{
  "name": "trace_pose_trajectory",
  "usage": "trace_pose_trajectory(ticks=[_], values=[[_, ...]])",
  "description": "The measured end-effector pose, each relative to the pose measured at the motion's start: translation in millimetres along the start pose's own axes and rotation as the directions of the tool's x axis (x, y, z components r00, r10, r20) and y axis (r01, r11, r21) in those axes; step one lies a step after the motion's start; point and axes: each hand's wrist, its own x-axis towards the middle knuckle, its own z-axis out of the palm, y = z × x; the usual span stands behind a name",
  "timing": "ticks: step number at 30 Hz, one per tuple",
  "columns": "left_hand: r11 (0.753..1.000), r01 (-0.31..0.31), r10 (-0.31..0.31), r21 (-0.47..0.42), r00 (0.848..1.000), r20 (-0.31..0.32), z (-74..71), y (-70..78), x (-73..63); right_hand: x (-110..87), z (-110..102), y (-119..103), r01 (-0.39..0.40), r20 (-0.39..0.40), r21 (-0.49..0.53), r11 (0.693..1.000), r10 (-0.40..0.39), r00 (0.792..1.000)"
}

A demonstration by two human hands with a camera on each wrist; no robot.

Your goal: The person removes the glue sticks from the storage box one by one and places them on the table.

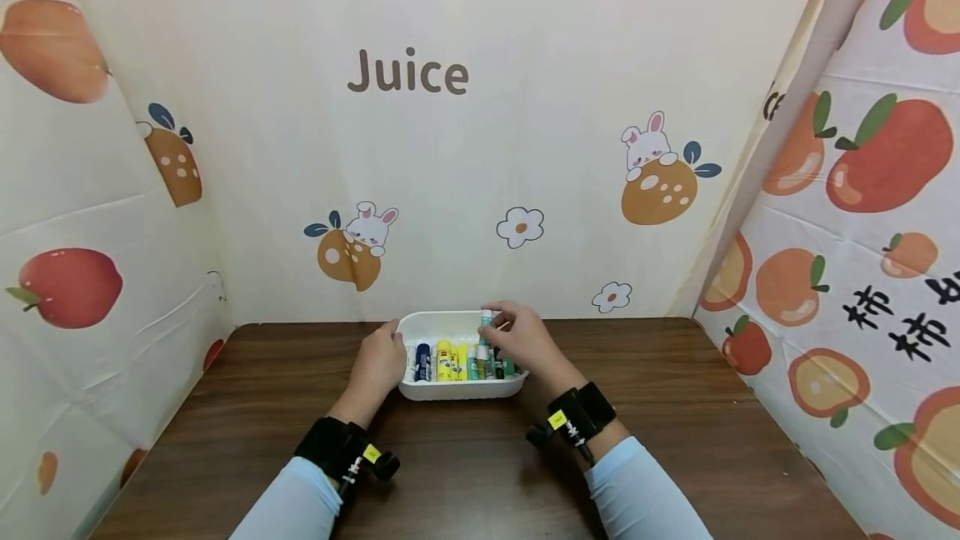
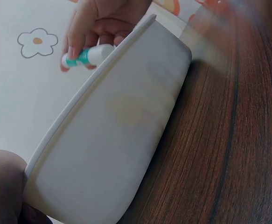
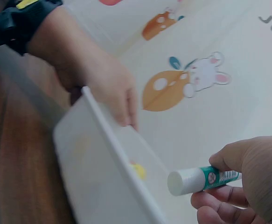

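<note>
On the brown table stands a white plastic tray (image 1: 461, 391) with a row of glue sticks lying in it: dark blue, yellow (image 1: 444, 361) and green ones. My right hand (image 1: 527, 338) pinches a white-and-teal glue stick (image 3: 187, 181) between thumb and fingers, over the right side of the tray. In the right wrist view its white end points toward the tray and a barcode shows on its label. At the tray's left end, my left hand (image 1: 381, 361) grips the rim, its fingertips reaching over the edge.
Behind the tray, close to the table's back edge, rises a pale printed cloth (image 1: 461, 148). More fruit-print cloth hangs at the left and right (image 1: 862, 340) sides. Bare wood (image 1: 457, 473) lies between my forearms, in front of the tray.
</note>
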Motion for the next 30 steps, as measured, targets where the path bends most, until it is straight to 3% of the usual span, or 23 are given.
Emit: trace_pose_trajectory(ticks=[7, 24, 30], values=[[1.0, 0.005, -0.005, -0.011, 1.0, 0.001, -0.5, 1.2, 1.1, 4.4, -30, -3, -0.053, -0.059, 0.032, 0.998, 0.055, 0.997], [1.0, 0.014, -0.014, 0.012, 1.0, 0.005, 0.3, 1.3, -1.9, 5.6, -82, 26, -0.224, -0.082, -0.02, 0.974, 0.222, 0.972], [1.0, 0.003, -0.002, 0.023, 1.0, -0.013, 1.8, 0.7, -2.3, 6.2, -84, 46, -0.268, -0.023, -0.019, 0.963, 0.268, 0.963]])
